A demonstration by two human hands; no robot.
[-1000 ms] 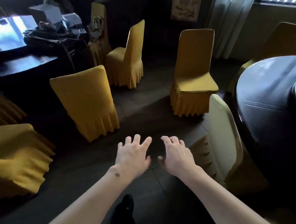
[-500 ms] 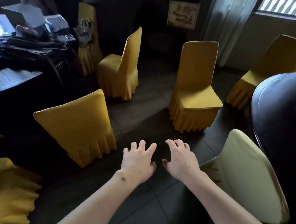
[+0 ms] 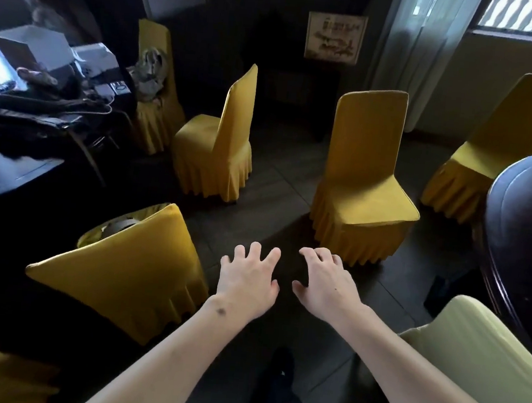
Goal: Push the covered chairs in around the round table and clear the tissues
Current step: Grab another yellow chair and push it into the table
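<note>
Hands [image 3: 286,284] spread, empty (grip seemingly slack)

Dark round wooden table [image 3: 528,233]: cut off by the right edge.
Pale yellow-green covered chair [image 3: 484,352]: cropped at the lower right corner.
Dark cluttered side desk [image 3: 39,114]: items blurred (none identifiable).
Tissues: not discernible.

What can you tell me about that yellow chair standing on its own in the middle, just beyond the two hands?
The yellow chair wears a mustard fabric cover: a tall, straight back with rounded top corners and a piped edge, a flat seat, and a pleated skirt hanging to the dark floor. It stands upright, seat facing right toward the round table but set apart from it, not pushed in. Nothing lies on it and neither hand touches it.
</note>
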